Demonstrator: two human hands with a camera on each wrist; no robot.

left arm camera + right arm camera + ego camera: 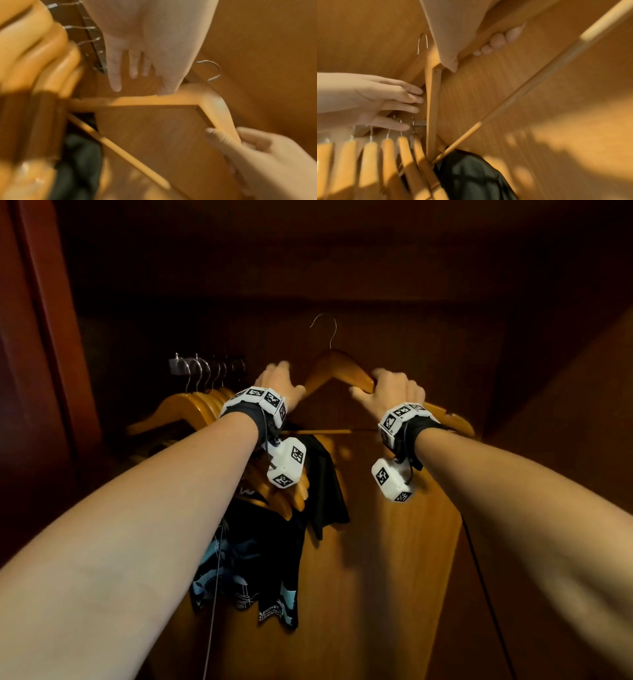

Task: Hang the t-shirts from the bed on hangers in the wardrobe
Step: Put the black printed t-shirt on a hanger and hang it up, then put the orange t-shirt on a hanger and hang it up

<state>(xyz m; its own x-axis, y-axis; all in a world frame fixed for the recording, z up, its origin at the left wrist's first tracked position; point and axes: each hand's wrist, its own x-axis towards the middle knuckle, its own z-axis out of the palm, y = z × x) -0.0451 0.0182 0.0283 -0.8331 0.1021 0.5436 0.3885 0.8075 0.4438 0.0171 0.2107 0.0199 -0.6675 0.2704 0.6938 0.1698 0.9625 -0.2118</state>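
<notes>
Empty wooden hanger (337, 368) held up inside the wardrobe (394, 542), hook free of the rail (178, 365).

Head view: right hand (394, 390) clamps its grip around the hanger's right shoulder; left hand (279, 383) sits at the left shoulder, fingers spread. A black printed t-shirt (253, 559) hangs below, beside a row of spare hangers (191, 405).
Left wrist view: left hand (137, 56) with straight fingers, thumb touching the hanger (214, 102).
Right wrist view: right hand (496, 40) with fingertips curled over the hanger arm (433, 101).
</notes>
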